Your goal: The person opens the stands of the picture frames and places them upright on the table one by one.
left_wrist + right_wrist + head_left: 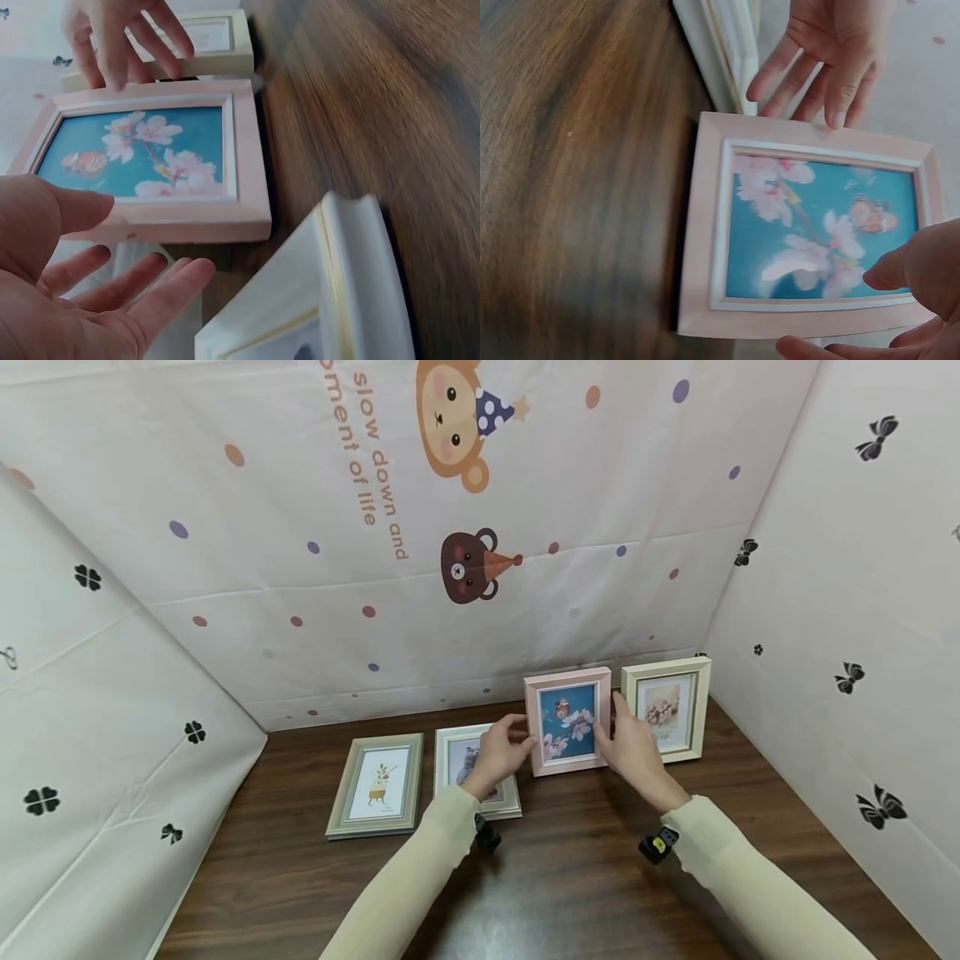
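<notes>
A pink picture frame with a blue blossom picture stands upright at the back of the wooden table, between both hands. My left hand is at its left edge. In the left wrist view, the thumb lies over that edge, with the fingers spread apart from it. Along the other side is my right hand, its thumb over the front and its fingers loosely extended in the gap beside a cream frame. Below my left hand a white frame with a grey animal picture is partly hidden.
On the left, a beige-green frame with a plant picture leans back. A printed cloth wall closes off the back, and more patterned cloth rises on the right. Bare wooden tabletop lies in front of the frames.
</notes>
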The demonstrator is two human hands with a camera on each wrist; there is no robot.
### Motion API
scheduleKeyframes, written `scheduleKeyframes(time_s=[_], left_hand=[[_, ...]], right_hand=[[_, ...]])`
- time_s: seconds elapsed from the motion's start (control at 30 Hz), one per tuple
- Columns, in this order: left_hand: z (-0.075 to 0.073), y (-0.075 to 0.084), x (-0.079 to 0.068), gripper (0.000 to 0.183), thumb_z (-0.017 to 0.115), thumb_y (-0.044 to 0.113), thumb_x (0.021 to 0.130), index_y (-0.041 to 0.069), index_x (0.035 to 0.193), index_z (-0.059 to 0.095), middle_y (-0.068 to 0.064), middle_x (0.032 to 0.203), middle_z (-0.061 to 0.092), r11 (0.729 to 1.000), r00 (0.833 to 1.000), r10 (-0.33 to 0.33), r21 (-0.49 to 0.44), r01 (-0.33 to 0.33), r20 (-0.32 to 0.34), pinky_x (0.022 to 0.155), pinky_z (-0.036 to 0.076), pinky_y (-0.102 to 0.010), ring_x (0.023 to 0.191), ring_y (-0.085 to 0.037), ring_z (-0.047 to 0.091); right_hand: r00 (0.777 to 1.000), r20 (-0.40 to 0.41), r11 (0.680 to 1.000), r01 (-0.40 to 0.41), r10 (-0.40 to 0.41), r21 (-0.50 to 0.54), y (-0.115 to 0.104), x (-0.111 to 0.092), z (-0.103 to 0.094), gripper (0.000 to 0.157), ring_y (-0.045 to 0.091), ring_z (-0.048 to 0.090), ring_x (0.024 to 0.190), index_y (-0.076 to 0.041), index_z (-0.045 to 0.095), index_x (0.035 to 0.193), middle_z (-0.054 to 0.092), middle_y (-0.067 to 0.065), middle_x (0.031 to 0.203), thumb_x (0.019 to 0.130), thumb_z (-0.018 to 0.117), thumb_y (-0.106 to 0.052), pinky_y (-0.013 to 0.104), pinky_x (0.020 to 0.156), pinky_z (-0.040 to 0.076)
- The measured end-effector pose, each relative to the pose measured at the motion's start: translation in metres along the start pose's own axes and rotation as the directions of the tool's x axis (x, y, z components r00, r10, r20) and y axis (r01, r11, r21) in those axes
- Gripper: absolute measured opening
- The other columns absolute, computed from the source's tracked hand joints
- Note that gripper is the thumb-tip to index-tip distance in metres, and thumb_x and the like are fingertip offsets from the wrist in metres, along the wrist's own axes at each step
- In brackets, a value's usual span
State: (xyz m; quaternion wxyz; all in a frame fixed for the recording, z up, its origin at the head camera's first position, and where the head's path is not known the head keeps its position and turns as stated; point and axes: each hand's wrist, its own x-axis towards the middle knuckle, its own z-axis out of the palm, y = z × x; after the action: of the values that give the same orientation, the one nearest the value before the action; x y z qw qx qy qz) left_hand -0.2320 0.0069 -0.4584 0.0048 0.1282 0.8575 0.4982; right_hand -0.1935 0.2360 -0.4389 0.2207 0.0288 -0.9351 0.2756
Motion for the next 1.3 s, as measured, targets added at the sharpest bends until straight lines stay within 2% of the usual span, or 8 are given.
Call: scheduleKeyframes(time_s=[0.1,0.23,0.47,0.67,0.77,0.9,1.1,1.3], left_hand=[[-0.010,-0.001,-0.004,0.043,0.071,0.019,0.098,0.007,0.138,0.061,-0.019,0.116,0.072,1.000,1.000,0.027,0.007,-0.027,0.001,0.076,0.061,-0.037,0.098,-0.028,0.073],[-0.022,-0.002,-0.011,0.041,0.070,0.021,0.099,0.008,0.136,0.062,-0.022,0.116,0.071,0.996,0.997,0.074,0.041,-0.074,0.000,0.078,0.061,-0.041,0.094,-0.030,0.074],[-0.041,-0.006,-0.023,0.041,0.071,0.025,0.098,0.010,0.136,0.063,-0.021,0.117,0.072,0.992,0.996,0.084,0.094,-0.081,-0.023,0.079,0.061,-0.043,0.093,-0.028,0.074],[-0.056,-0.013,-0.029,0.039,0.071,0.023,0.098,0.009,0.134,0.063,-0.019,0.113,0.073,0.983,0.988,0.141,0.124,-0.133,-0.060,0.077,0.061,-0.042,0.089,-0.028,0.075],[-0.065,-0.017,-0.034,0.037,0.071,0.023,0.098,0.009,0.131,0.064,-0.021,0.114,0.073,0.982,0.985,0.157,0.117,-0.148,-0.077,0.076,0.061,-0.044,0.089,-0.030,0.074],[-0.075,-0.023,-0.039,0.036,0.072,0.023,0.097,0.008,0.128,0.064,-0.024,0.115,0.072,0.984,0.983,0.154,0.104,-0.144,-0.098,0.076,0.061,-0.047,0.090,-0.033,0.074],[-0.085,-0.033,-0.043,0.036,0.072,0.021,0.097,0.007,0.128,0.063,-0.023,0.113,0.073,0.977,0.976,0.168,0.151,-0.147,-0.135,0.074,0.062,-0.043,0.086,-0.031,0.074],[-0.090,-0.038,-0.047,0.035,0.073,0.021,0.096,0.007,0.127,0.064,-0.020,0.109,0.074,0.979,0.975,0.157,0.158,-0.132,-0.160,0.073,0.061,-0.040,0.084,-0.028,0.074]], right_hand=[[0.999,0.006,0.999,0.032,-0.032,-0.003,-0.005,0.000,-0.007,0.067,0.022,0.050,0.042,0.016,0.037,0.148,0.068,0.033,0.091,0.095,0.069,-0.011,0.038,0.041,0.041],[0.998,0.015,0.998,0.057,-0.057,-0.014,-0.012,-0.003,-0.015,0.069,0.022,0.053,0.046,0.014,0.036,0.149,0.068,0.034,0.102,0.095,0.070,-0.012,0.040,0.044,0.044],[0.996,0.023,0.996,0.088,-0.088,0.004,-0.029,-0.005,-0.019,0.073,0.021,0.050,0.054,0.007,0.037,0.153,0.068,0.025,0.096,0.093,0.073,-0.014,0.037,0.046,0.039],[0.991,0.023,0.992,0.129,-0.129,0.011,-0.049,-0.007,-0.018,0.071,0.031,0.065,0.074,0.003,0.041,0.153,0.068,0.026,0.107,0.094,0.074,-0.016,0.048,0.059,0.052],[0.988,0.030,0.989,0.149,-0.150,0.025,-0.059,-0.007,-0.017,0.071,0.033,0.065,0.076,0.002,0.041,0.153,0.068,0.027,0.114,0.094,0.075,-0.017,0.050,0.062,0.054],[0.985,0.042,0.986,0.164,-0.165,0.037,-0.071,-0.009,-0.012,0.070,0.029,0.063,0.071,0.002,0.043,0.152,0.068,0.027,0.117,0.093,0.075,-0.017,0.048,0.059,0.054],[0.981,0.053,0.981,0.181,-0.185,0.062,-0.082,-0.009,-0.006,0.068,0.027,0.063,0.073,0.000,0.045,0.152,0.068,0.024,0.116,0.094,0.076,-0.018,0.043,0.056,0.053],[0.973,0.031,0.971,0.225,-0.228,0.080,-0.085,-0.010,0.002,0.068,0.029,0.063,0.077,0.001,0.047,0.150,0.068,0.024,0.113,0.091,0.077,-0.014,0.044,0.061,0.054]])
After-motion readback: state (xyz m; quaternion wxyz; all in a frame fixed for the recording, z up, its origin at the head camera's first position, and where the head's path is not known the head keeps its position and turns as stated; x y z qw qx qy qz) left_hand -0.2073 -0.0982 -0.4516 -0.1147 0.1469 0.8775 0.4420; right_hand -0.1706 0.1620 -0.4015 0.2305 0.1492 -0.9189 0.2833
